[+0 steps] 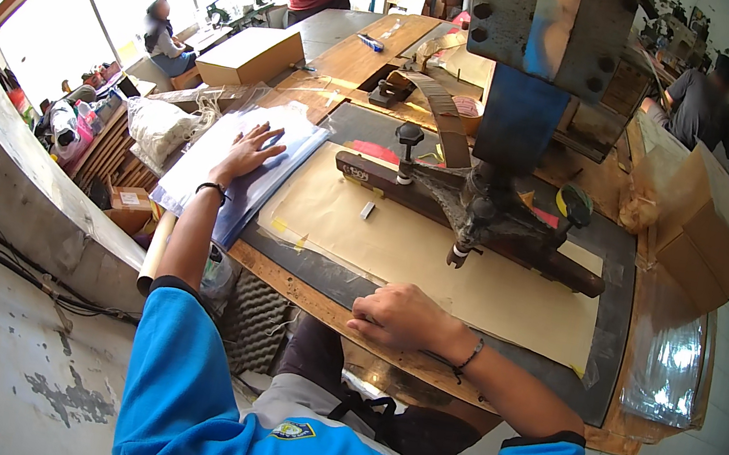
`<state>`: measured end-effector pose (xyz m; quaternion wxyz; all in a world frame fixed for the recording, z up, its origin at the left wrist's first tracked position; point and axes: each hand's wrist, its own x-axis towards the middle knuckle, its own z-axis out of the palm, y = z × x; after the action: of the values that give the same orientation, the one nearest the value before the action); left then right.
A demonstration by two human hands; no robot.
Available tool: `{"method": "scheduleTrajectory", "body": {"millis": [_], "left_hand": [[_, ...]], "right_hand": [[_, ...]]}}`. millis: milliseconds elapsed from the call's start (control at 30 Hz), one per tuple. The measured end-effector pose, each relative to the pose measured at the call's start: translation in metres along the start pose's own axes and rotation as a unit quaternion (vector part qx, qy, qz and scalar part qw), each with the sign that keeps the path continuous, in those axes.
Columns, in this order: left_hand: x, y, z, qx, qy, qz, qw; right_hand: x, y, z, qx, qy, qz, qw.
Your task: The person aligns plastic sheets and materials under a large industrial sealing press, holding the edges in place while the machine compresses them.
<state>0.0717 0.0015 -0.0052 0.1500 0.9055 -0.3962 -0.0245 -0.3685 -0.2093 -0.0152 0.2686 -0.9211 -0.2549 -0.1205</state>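
My left hand [251, 154] lies open, fingers spread, on a stack of clear bluish plastic sheets [288, 138] at the left of the worktable. Close by the table's front edge, my right hand [407, 318] is curled into a fist; its palm side is hidden, so I cannot make out what it holds, if anything. Beyond the fist, a tan board [336, 223] is taped onto a dark mat [615, 301]. Over the board stretches the dark metal bar [517, 245] of a press [520, 119]. A small pale metal piece [367, 211] rests on the board.
Cardboard boxes stand far left [253, 57] and at right [710, 230]. Clear plastic packs [666, 368] lie at the right edge. A blue cutter [370, 42] sits at the back. Several other people are farther off. Cables [17, 264] run along the left wall.
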Motion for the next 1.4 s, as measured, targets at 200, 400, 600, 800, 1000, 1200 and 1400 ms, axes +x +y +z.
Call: {"method": "scheduleTrajectory", "body": {"millis": [200, 400, 600, 800, 1000, 1200, 1400], "left_hand": [[0.001, -0.006, -0.026, -0.138, 0.010, 0.029, 0.990], [0.017, -0.018, -0.009, -0.106, 0.162, -0.065, 0.979], [0.031, -0.014, 0.013, -0.052, 0.250, -0.074, 0.964], [0.030, -0.018, 0.014, -0.011, 0.255, -0.029, 0.966], [0.032, -0.020, 0.018, 0.007, 0.261, -0.037, 0.965], [0.033, -0.020, 0.019, 0.010, 0.264, -0.042, 0.964], [0.034, -0.021, 0.019, 0.024, 0.269, -0.045, 0.962]], "right_hand": [[-0.003, 0.003, 0.000, 0.003, 0.000, 0.005, 1.000], [0.001, 0.002, 0.001, 0.005, -0.001, 0.001, 1.000], [0.000, 0.003, 0.002, 0.016, 0.011, -0.008, 1.000], [0.003, 0.002, -0.001, 0.026, -0.005, -0.002, 1.000], [0.003, 0.002, 0.000, 0.034, 0.003, -0.007, 0.999], [0.002, 0.002, -0.003, 0.033, -0.005, 0.003, 0.999], [0.002, 0.003, 0.000, 0.035, 0.013, -0.010, 0.999]]}}
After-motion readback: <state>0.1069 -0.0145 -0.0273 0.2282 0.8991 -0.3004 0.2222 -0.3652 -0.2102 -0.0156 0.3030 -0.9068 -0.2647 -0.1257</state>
